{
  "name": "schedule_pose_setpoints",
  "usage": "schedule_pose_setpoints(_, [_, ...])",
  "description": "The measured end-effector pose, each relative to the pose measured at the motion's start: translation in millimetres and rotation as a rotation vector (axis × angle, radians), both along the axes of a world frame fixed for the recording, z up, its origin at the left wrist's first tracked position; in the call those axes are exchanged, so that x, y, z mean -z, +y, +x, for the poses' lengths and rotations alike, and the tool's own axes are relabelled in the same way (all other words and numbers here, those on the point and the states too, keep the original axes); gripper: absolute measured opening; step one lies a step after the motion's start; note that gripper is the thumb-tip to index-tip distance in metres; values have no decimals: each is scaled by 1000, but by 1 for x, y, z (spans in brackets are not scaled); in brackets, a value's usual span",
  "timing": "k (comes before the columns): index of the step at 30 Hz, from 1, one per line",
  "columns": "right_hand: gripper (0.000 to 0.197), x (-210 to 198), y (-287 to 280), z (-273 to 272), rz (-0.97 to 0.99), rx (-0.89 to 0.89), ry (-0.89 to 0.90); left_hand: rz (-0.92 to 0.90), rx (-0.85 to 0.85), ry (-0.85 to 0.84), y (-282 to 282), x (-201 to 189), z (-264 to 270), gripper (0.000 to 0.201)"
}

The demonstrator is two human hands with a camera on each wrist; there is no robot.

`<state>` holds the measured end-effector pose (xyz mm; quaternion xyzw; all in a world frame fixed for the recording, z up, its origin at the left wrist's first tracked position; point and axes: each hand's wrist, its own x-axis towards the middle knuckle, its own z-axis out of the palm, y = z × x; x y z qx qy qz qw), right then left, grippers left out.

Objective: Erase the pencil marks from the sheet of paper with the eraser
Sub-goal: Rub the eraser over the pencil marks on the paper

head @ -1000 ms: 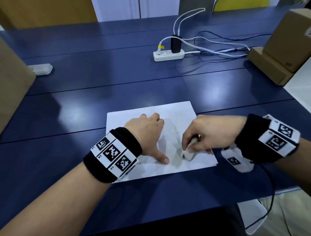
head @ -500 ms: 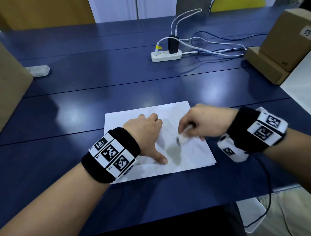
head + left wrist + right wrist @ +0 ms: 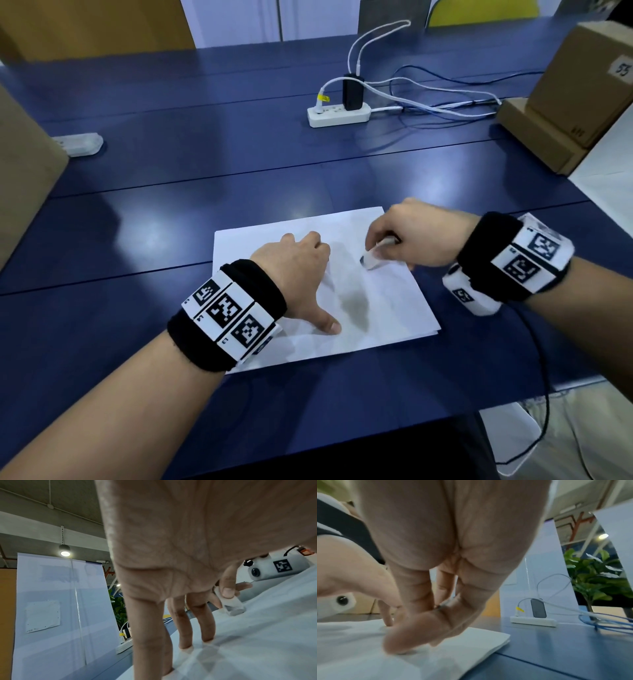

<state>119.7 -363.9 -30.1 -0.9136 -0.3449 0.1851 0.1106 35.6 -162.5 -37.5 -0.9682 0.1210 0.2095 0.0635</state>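
Note:
A white sheet of paper [image 3: 376, 301] lies on the blue table in front of me. My left hand [image 3: 294, 270] rests on its left half with straight fingers and the thumb spread, pressing it flat; the fingertips [image 3: 185, 647] touch the paper [image 3: 257, 642]. My right hand [image 3: 404, 236] pinches a small white eraser [image 3: 373, 258] between thumb and fingers, its tip down on the upper right part of the sheet. The eraser [image 3: 233, 605] shows in the left wrist view too. Pencil marks are too faint to make out. In the right wrist view the fingers [image 3: 419, 628] hide the eraser.
A white power strip [image 3: 339, 114] with a black charger and white and blue cables lies farther back. Cardboard boxes [image 3: 565, 99] stand at the back right and another box [image 3: 24, 192] at the left edge. A small white device [image 3: 80, 144] lies at the far left.
My right hand has carried the eraser up the sheet, from near its lower right edge to its upper right part. The left hand has stayed pressed on the paper.

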Motion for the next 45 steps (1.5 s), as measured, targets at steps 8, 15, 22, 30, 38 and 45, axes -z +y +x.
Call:
schedule_pose_setpoints(8, [12,-7,0,-25,-90,-169,195,-4,0,3,0,0,1,107])
schedule_pose_setpoints(15, [8,-8,-6,-13,-35,-133,127,-5,-6,2,-1,-1,1,106])
schedule_pose_setpoints(22, [10,-5,-1,-9,-47,-90,81,0,-2,7,-1,0,1,106])
schedule_pose_setpoints(30, [9,-10,-8,-35,-127,-192,310,1,-6,14,-1,-1,2,107])
schedule_pose_setpoints(38, [7,-2,-7,-4,9,1,52,6,-7,7,-2,-1,2,108])
schedule_pose_setpoints(45, [9,-6,-4,-23,-83,-158,197,14,3,17,-3,-2,2,108])
